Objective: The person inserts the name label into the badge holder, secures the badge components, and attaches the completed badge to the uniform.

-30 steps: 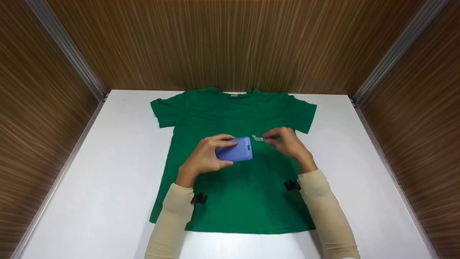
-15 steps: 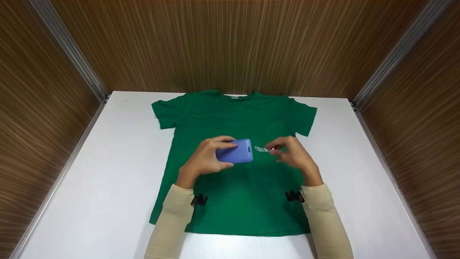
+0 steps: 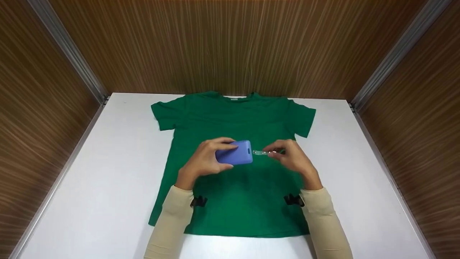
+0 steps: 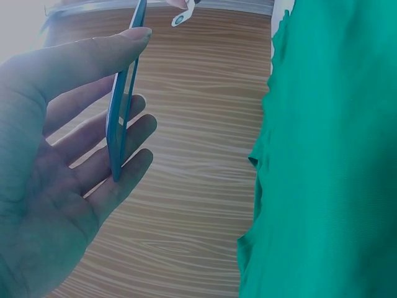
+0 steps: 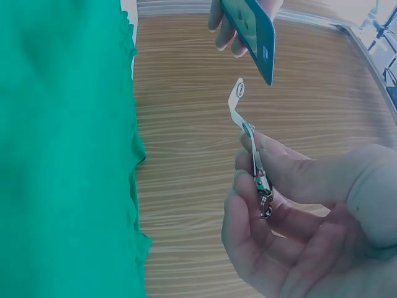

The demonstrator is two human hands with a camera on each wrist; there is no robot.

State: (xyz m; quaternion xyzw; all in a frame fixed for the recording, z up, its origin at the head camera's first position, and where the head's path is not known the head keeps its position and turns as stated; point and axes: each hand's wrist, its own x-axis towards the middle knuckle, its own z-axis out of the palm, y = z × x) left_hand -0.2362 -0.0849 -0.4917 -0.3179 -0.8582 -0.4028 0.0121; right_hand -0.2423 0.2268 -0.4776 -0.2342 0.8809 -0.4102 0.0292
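Note:
My left hand (image 3: 206, 158) holds a purple-blue badge holder (image 3: 237, 154) by its long edges, thumb on the near edge and fingers on the far one. The holder's short end, with a small slot, faces right. My right hand (image 3: 293, 156) pinches a badge clip between thumb and fingers. Its clear strap (image 3: 258, 153) sticks out leftward, the tip just short of the slotted end. From the right wrist, the strap (image 5: 236, 102) shows a bend and a snap stud, with the metal clip (image 5: 265, 192) in my fingers. Edge-on, the holder (image 4: 115, 130) looks thin in the left wrist view.
Beneath both hands a green T-shirt (image 3: 233, 201) lies spread on the white table (image 3: 107, 162), collar toward the back. Wood-grain panels (image 3: 230, 46) enclose the back and both sides. Each sleeved wrist carries a small black camera mount (image 3: 294, 200).
My right hand has come nearer to me, bringing the strap from beyond the holder's far corner into line with the slot. The left hand keeps its grip on the badge holder, nearly still.

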